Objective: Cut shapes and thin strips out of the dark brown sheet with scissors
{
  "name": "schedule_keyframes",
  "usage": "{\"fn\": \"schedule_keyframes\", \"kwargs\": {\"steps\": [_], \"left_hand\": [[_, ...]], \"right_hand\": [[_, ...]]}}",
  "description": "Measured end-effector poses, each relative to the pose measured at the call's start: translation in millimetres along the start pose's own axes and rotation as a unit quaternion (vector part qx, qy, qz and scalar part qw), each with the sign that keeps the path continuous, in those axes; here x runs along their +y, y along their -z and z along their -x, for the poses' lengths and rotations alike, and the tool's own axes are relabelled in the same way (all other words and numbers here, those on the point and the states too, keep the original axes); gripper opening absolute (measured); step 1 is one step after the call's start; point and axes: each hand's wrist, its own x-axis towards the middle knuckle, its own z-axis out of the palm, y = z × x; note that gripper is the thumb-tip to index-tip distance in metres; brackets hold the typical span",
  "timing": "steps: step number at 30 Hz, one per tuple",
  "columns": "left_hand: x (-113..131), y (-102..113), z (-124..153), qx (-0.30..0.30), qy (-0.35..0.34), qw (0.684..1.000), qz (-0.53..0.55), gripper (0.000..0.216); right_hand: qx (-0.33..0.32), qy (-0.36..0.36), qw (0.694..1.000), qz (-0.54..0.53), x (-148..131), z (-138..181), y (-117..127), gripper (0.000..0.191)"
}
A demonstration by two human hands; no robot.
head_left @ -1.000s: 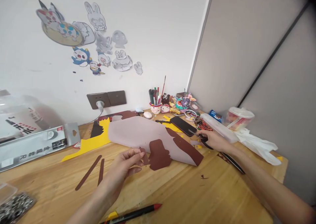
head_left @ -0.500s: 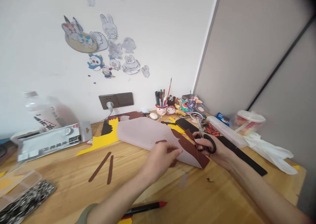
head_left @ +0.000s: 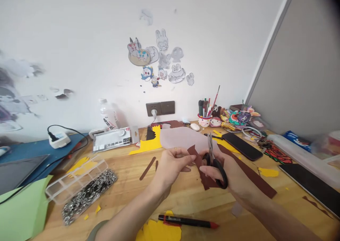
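My left hand [head_left: 171, 166], a ring on one finger, pinches the edge of a small brown cut-out piece [head_left: 197, 160] of sheet material. Black-handled scissors [head_left: 218, 169] sit in my right hand [head_left: 228, 170], their blades pointing up and away from me. The brown piece lies between the two hands, and the right fingers partly cover it. Under and beyond my right hand a larger brown sheet [head_left: 261, 182] rests on the table, partly hidden by my arm. A pale lilac sheet [head_left: 180, 136] lies behind both hands. Brown strips [head_left: 147, 168] lie left of my left hand.
A black and red pen [head_left: 188, 221] lies over yellow scraps [head_left: 156, 232] in front. To the left are a clear compartment box [head_left: 77, 179] and a bag of metal rings [head_left: 89, 195]. Phones [head_left: 242, 146], a pen cup [head_left: 204, 120] and trinkets stand toward the back right.
The view has swung left. The larger brown sheet now lies on the table under my right arm, and a smaller brown piece is between my hands. The scissors remain in my right hand.
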Motion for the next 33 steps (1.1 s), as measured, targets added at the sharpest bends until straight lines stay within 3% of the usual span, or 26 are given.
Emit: {"fn": "schedule_keyframes", "kwargs": {"steps": [6,10,13,16,23,29,33], "left_hand": [[2,20,-2,0.044,-0.04,0.997,0.042,0.025],[2,20,-1,0.03,-0.017,0.997,0.067,0.029],[0,14,3,0.008,0.006,0.996,0.083,0.022],[-5,11,6,-0.008,0.026,0.995,0.093,0.015],[-11,17,5,-0.029,0.037,0.994,0.096,0.014],[-9,18,1,-0.011,0.031,0.991,0.131,0.012],[-5,17,1,0.018,0.01,0.987,0.161,0.012]], "right_hand": [[-0.003,0.002,1.0,0.014,6,-1,-16,0.025],[0.022,0.012,1.0,0.014,16,0,-15,0.029],[0.027,0.017,0.999,0.014,21,0,-16,0.035],[0.034,0.013,0.999,0.015,21,2,-17,0.029],[0.079,0.015,0.996,0.025,8,2,-7,0.029],[0.163,0.054,0.984,0.041,13,0,5,0.031],[0.102,0.052,0.992,0.06,11,7,0,0.033]]}}
